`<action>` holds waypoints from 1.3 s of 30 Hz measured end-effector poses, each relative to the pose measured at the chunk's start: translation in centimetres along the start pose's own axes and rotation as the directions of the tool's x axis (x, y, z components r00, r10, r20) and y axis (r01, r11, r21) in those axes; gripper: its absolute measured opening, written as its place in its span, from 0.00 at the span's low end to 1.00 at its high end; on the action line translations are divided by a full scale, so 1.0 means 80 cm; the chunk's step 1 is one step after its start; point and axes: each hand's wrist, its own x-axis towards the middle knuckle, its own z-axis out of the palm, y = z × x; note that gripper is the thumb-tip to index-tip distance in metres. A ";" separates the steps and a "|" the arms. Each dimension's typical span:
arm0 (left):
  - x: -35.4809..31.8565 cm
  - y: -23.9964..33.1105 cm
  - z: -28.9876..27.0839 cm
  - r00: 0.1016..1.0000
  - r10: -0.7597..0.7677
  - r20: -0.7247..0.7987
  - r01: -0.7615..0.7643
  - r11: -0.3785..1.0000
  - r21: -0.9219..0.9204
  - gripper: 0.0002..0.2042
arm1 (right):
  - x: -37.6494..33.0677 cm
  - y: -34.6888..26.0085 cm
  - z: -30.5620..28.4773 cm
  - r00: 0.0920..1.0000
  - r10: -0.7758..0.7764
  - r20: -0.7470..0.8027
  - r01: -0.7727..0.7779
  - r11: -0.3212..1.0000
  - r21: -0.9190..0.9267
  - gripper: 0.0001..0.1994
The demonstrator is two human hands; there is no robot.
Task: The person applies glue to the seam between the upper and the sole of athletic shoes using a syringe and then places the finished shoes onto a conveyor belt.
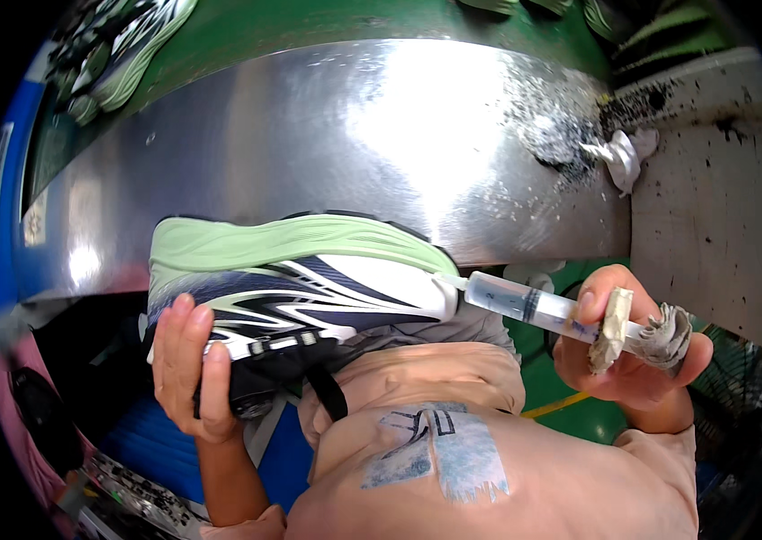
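A sports shoe (pixel 327 281) lies on its side in the air at the near edge of the metal bench. Its thick pale green sole faces away from me; the upper is white and navy, with black at the opening. Around the heel or collar end at the left, my left hand (pixel 190 360) is closed on the shoe. In my right hand (pixel 619 351) is a clear plastic syringe (pixel 525 304) holding some clear liquid. Its tip meets the right end of the shoe, by the edge of the sole. Off-white wrapping covers the syringe's flange and plunger end.
The shiny metal bench (pixel 291 135) has black specks and residue at its right. A crumpled white rag (pixel 626 157) lies there beside a stained grey panel (pixel 714 207). More shoes (pixel 129 54) stand on a green surface at the far left, and green soles (pixel 669 40) at the far right.
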 end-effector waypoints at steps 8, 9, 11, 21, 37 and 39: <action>0.041 0.002 -0.004 0.997 0.026 0.068 -0.022 0.998 -0.056 0.28 | -0.018 0.000 -0.001 0.982 0.141 -0.127 -0.130 0.987 0.090 0.55; 0.046 0.002 -0.005 0.996 0.026 0.081 -0.021 0.998 -0.061 0.28 | -0.019 -0.005 0.000 0.976 0.169 -0.134 -0.154 0.981 0.118 0.54; 0.052 0.001 -0.006 0.994 0.011 0.104 -0.004 0.998 -0.069 0.29 | -0.019 -0.012 0.005 0.963 0.228 -0.147 -0.204 0.966 0.160 0.53; 0.099 -0.016 -0.003 0.980 -0.037 0.194 0.073 0.980 -0.184 0.29 | -0.023 0.046 -0.006 0.985 -0.173 0.006 0.173 0.983 -0.056 0.51; 0.233 -0.081 0.030 0.604 -0.137 0.785 0.609 0.715 -0.344 0.28 | 0.021 0.078 -0.020 0.891 -0.404 0.209 0.451 0.733 -0.509 0.45; 0.241 -0.088 0.044 0.597 -0.110 0.795 0.596 0.724 -0.347 0.29 | 0.025 0.074 -0.028 0.868 -0.445 0.221 0.490 0.690 -0.533 0.45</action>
